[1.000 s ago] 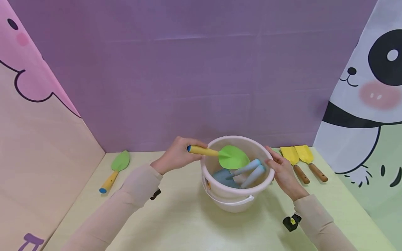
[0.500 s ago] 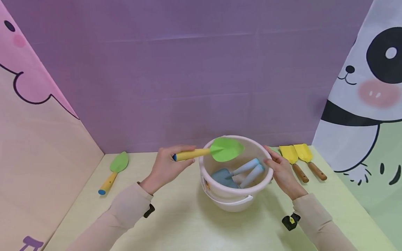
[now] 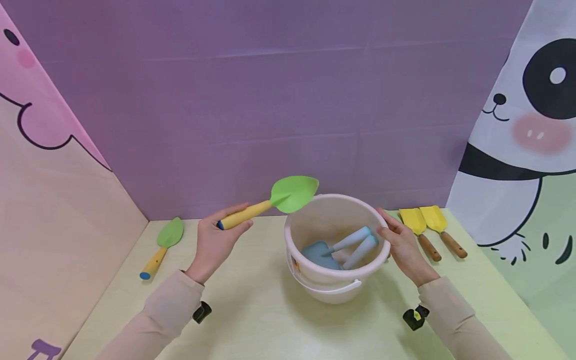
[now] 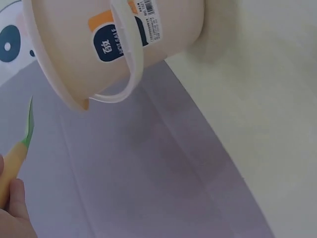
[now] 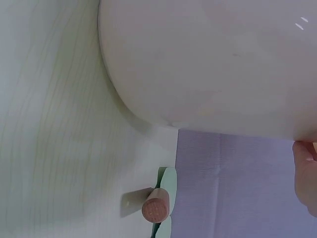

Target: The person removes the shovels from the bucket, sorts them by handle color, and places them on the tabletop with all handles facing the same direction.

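My left hand (image 3: pixel 213 245) grips the yellow, blue-ended handle of a green-bladed trowel (image 3: pixel 294 194), which is tilted up beside the bucket's left rim. In the left wrist view the trowel (image 4: pixel 14 163) appears edge-on at the far left. A pale pink bucket (image 3: pixel 335 298) stands mid-table, its white handle hanging down at the front. With thumb inside and fingers outside, my right hand (image 3: pixel 407 250) holds the bucket's right rim. Inside lie a blue-grey spade blade (image 3: pixel 318 254) and two pale blue handles (image 3: pixel 351 239); the second tool's head is mostly hidden.
A second green trowel (image 3: pixel 164 245) with a yellow handle lies on the table (image 3: pixel 252 310) at the left. Two yellow spades (image 3: pixel 413 221) with brown wooden handles lie right of the bucket. A purple backdrop (image 3: pixel 252 110) rises behind, with printed panels at both sides.
My left hand has drawn the trowel leftward and up, from over the bucket's opening to outside its left rim. My right hand and the bucket have stayed nearly in place.
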